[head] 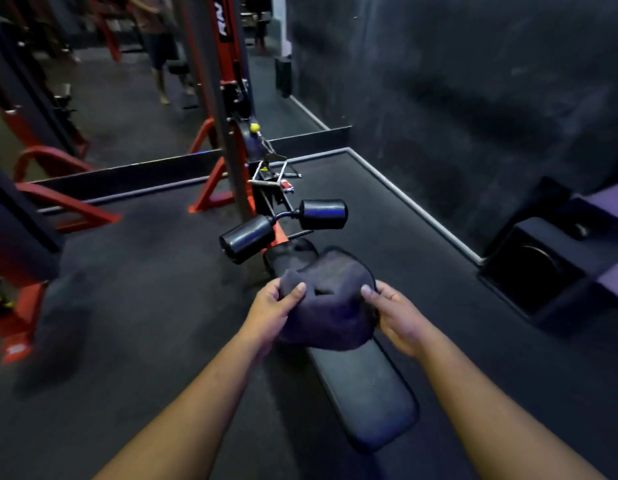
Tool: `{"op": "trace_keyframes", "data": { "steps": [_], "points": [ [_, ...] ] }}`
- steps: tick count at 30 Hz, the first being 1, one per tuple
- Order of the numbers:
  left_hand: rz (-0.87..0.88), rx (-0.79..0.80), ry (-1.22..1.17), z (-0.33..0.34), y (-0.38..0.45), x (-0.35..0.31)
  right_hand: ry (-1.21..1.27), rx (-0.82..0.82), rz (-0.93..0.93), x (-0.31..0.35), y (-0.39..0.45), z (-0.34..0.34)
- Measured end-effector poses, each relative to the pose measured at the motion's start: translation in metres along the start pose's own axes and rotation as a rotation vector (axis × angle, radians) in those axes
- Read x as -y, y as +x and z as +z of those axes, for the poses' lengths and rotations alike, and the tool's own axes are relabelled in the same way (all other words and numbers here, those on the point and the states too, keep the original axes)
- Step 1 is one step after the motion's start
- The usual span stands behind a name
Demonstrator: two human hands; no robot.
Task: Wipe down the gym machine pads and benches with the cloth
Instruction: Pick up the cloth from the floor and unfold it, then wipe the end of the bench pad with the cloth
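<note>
Two bare forearms come up from bottom edge, both hands meeting at centre on a crumpled dark navy/black cloth (pixel 330 303). Left hand (pixel 276 311) grips cloth's left side, thumb on top, fingers (pixel 297 292) curled shut into the fabric. Right hand (pixel 395 315) grips right side, thumb pressed on cloth edge, other fingers wrapped under, closed on it. Cloth is bunched btwn the 2 hands, held above the black padded vinyl bench (pixel 369 389); can't tell if its underside touches the pad. Bench is long, rounded at near end, runs away from camera toward upper left, mid section hidden by cloth. Dark rubber gym floor (pixel 155 323) all around. Just past the cloth: narrower black seat pad (pixel 286 254), partly covered. Beyond that, 2 black cylindrical foam roller pads, left roller (pixel 246 239) and right roller (pixel 323 214), on a curved black bar, either side of the red frame rail. Further: chrome V-shaped cable handle (pixel 272 176) lying near base of red and grey steel machine upright (pixel 231 98), small yellow knob (pixel 254 127) on it. Right side, mid dist: black box w/ round recess (pixel 539 268) against dark grey wall (pixel 473 81), pale skirting strip along wall foot. Left: more red machine frames (pixel 58 202), blurred. Far back, upper left: another person's legs (pixel 162 64), standing, blurry, appears to be a mirror reflection, not sure.
</note>
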State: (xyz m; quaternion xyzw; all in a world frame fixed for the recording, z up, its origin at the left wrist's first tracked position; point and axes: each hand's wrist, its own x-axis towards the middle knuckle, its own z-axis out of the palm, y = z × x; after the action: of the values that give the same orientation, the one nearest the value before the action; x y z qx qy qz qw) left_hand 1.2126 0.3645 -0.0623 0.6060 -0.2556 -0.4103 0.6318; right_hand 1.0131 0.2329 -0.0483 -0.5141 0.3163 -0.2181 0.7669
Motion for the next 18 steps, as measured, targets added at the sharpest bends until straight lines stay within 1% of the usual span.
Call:
{"op": "trace_keyframes", "data": {
  "steps": [2, 3, 7, 8, 9, 10, 13, 15, 18],
  "points": [
    [0.059, 0.041, 0.157, -0.015, 0.010, -0.005, -0.033, -0.204, -0.058, -0.009, 0.011, 0.010],
    [0.091, 0.030, 0.218, -0.024, 0.014, -0.009, -0.054, -0.301, -0.093, -0.014, 0.015, 0.017],
    [0.222, -0.126, 0.410, -0.046, 0.030, -0.008, -0.144, -0.608, -0.209, -0.039, 0.005, 0.031],
    [0.241, -0.117, 0.445, -0.049, 0.034, -0.003, -0.208, -0.694, -0.233, -0.045, -0.002, 0.033],
    [0.253, -0.088, 0.440, -0.050, 0.037, 0.000, -0.263, -0.760, -0.257, -0.048, -0.005, 0.035],
    [0.235, -0.025, 0.399, -0.047, 0.038, 0.004, -0.311, -0.800, -0.273, -0.051, -0.010, 0.034],
    [0.166, 0.164, 0.286, -0.036, 0.037, 0.014, -0.288, -0.827, -0.291, -0.054, -0.017, 0.023],
    [0.133, 0.232, 0.305, -0.027, 0.042, 0.023, -0.353, -0.913, -0.295, -0.051, -0.021, 0.016],
    [0.033, 0.305, 0.324, -0.006, 0.048, 0.043, -0.478, -1.028, -0.215, -0.057, -0.023, -0.002]
  ]
}}
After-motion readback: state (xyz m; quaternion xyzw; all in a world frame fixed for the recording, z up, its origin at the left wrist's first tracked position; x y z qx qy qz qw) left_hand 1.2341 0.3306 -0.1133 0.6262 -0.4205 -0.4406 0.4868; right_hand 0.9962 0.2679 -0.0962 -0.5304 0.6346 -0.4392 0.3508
